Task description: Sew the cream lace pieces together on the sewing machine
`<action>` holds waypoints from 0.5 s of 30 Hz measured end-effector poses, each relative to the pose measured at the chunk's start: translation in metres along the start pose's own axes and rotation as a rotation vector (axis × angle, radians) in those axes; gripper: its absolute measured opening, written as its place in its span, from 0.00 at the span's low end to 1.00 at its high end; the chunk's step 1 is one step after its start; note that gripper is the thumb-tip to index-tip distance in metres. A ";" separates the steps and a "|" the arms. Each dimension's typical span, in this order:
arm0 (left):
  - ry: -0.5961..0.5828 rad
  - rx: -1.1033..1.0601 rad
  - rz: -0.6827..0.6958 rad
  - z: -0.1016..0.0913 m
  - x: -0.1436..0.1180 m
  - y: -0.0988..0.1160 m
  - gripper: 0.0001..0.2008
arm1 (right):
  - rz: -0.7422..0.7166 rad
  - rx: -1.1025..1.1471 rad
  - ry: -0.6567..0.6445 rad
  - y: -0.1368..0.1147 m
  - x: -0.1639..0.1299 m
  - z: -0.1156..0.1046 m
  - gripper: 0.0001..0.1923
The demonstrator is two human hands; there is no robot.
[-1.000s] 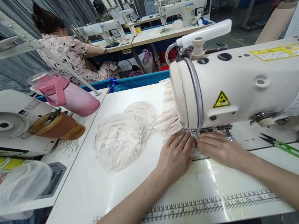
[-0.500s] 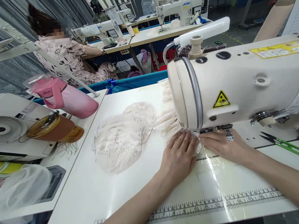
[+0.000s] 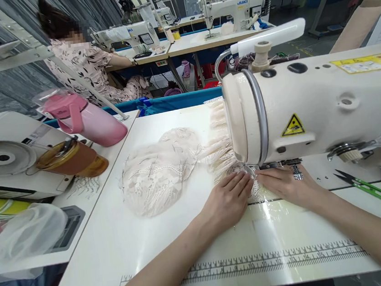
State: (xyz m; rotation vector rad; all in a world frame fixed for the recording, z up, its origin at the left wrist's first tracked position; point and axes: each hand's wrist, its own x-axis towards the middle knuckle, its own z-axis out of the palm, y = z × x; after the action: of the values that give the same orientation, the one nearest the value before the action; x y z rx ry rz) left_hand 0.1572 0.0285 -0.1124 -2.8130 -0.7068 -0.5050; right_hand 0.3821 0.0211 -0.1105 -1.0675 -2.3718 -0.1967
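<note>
Workshop: rows of sewing tables stood behind us, and another person (image 3: 81, 63) sat at a far machine.
Table: our white table (image 3: 126, 246) carried a printed ruler strip (image 3: 276, 261) along its near edge.
Machine: our sewing machine (image 3: 310, 111) overhung the right half of the table.
Lace: the lace pile (image 3: 156, 174) lay left of the needle, its strip running in under the machine head.
Left hand: our left hand (image 3: 227, 198) lay flat, fingers spread, pressing the lace down.
Right hand: our right hand (image 3: 284, 185) lay flat beside it, fingertips at the foot; neither hand clasped anything.
Doing it well: we judged that fingertips should stay clear of the needle while feeding evenly.
Room: bare table lay near and left; the snips (image 3: 370, 186) sat well to the right.
</note>
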 end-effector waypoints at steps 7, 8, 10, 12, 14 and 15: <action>-0.003 -0.060 -0.007 -0.004 -0.002 -0.011 0.18 | -0.145 -0.152 -0.017 -0.014 -0.002 0.009 0.14; 0.001 -0.071 -0.009 -0.004 -0.002 -0.012 0.18 | -0.160 -0.149 -0.006 -0.016 -0.001 0.010 0.13; 0.003 -0.087 -0.010 -0.004 -0.002 -0.014 0.18 | -0.184 -0.131 0.023 -0.018 0.001 0.011 0.13; -0.006 -0.088 -0.017 -0.005 -0.002 -0.016 0.18 | -0.198 -0.110 0.042 -0.018 0.003 0.012 0.12; -0.008 -0.083 -0.026 -0.005 -0.002 -0.016 0.18 | -0.202 -0.094 0.054 -0.017 0.003 0.013 0.12; -0.007 -0.081 -0.029 -0.004 -0.002 -0.016 0.18 | -0.198 -0.088 0.055 -0.017 0.003 0.014 0.12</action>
State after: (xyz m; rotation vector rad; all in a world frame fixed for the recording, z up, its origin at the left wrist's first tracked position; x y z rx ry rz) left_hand 0.1463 0.0407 -0.1075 -2.8840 -0.7456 -0.5411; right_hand 0.3628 0.0165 -0.1190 -0.8534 -2.4370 -0.3991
